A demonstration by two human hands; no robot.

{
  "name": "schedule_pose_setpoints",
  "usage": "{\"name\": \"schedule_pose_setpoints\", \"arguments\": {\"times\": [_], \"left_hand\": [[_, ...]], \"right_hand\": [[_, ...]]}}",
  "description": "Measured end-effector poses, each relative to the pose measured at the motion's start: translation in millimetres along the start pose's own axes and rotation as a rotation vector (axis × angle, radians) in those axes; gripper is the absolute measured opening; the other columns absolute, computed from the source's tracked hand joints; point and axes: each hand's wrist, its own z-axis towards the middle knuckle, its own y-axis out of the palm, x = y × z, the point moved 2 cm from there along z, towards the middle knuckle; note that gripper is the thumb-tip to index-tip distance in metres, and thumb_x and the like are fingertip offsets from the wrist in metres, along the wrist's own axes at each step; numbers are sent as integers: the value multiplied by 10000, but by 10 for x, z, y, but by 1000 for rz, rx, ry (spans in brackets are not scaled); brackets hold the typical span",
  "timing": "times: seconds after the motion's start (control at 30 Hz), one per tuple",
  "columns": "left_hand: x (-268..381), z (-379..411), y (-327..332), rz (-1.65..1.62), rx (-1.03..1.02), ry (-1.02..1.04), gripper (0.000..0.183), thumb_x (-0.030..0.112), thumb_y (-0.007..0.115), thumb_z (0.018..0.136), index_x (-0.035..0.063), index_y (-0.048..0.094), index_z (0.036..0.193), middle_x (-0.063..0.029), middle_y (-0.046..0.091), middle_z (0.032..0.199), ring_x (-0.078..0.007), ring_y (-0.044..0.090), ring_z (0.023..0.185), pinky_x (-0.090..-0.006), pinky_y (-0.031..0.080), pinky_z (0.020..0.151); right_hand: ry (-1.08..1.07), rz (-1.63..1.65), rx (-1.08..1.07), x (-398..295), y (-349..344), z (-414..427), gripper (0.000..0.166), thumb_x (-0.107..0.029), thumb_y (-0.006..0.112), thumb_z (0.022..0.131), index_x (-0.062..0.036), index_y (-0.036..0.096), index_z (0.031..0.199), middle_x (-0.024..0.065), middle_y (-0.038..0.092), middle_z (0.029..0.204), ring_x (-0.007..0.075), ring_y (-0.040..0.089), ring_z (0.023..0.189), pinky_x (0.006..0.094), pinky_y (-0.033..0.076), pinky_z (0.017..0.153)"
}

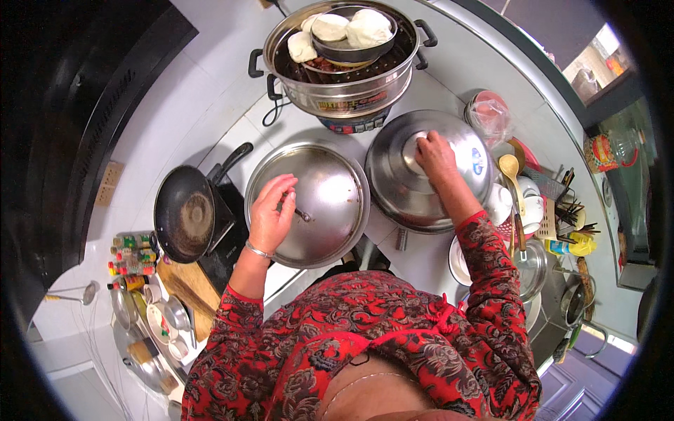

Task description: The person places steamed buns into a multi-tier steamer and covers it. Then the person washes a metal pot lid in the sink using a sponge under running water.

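My right hand (437, 158) grips the top of a domed stainless steel pot lid (389, 179) on the counter. The knob itself is hidden under my fingers. My left hand (273, 213) hovers over a round, shallow stainless steel piece (326, 237), probably an upturned lid, with a small metal fitting near its centre. Nothing is in that hand, and its thumb stands apart from the fingers. Ahead, an uncovered steamer pot (353, 92) holds a metal bowl (350, 54) with pale buns (371, 29). Another bun (301, 47) rests beside the bowl, and reddish food (326, 65) shows beneath it.
On the left are a black frying pan (184, 216), a wooden cutting board (192, 281) and several bottles (131, 255). Stacked bowls (487, 113) under plastic wrap, a wooden ladle (509, 166) and white bowls (500, 204) crowd the right. An electric cooker base (355, 125) supports the steamer.
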Motion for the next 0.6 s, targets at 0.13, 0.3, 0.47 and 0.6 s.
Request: {"name": "schedule_pose_setpoints", "arguments": {"times": [0.13, 0.3, 0.47, 0.6], "left_hand": [[18, -140, -116, 37, 43, -20, 212, 9, 571, 857, 14, 614, 1064, -136, 601, 1115, -202, 620, 874, -276, 520, 694], [-11, -321, -250, 50, 74, -73, 196, 37, 573, 866, 30, 620, 1057, -130, 604, 1106, -207, 624, 865, -276, 520, 693], [-70, -496, -317, 27, 76, -142, 187, 74, 570, 884, 32, 621, 1058, -136, 607, 1104, -224, 627, 902, -285, 521, 709], [-123, -609, -327, -11, 116, -153, 188, 85, 573, 883, 32, 621, 1057, -142, 604, 1111, -264, 618, 958, -301, 520, 740]], "right_hand": [[30, 33, -68, 34, -560, 34, 129, -193, 619, 750, -88, 632, 824, 128, 550, 870, 312, 587, 834, 414, 499, 724], [71, 311, -81, 165, -1462, -29, 202, -144, 631, 774, -80, 684, 957, 132, 590, 901, 310, 599, 842, 365, 481, 750], [87, 358, -11, 81, -2379, 167, 182, -40, 579, 799, -35, 671, 955, 114, 600, 851, 213, 595, 801, 281, 453, 759], [-69, 316, 167, -181, -2587, 799, 206, -123, 563, 823, -58, 669, 988, 106, 598, 852, 211, 600, 823, 278, 447, 764]]}}
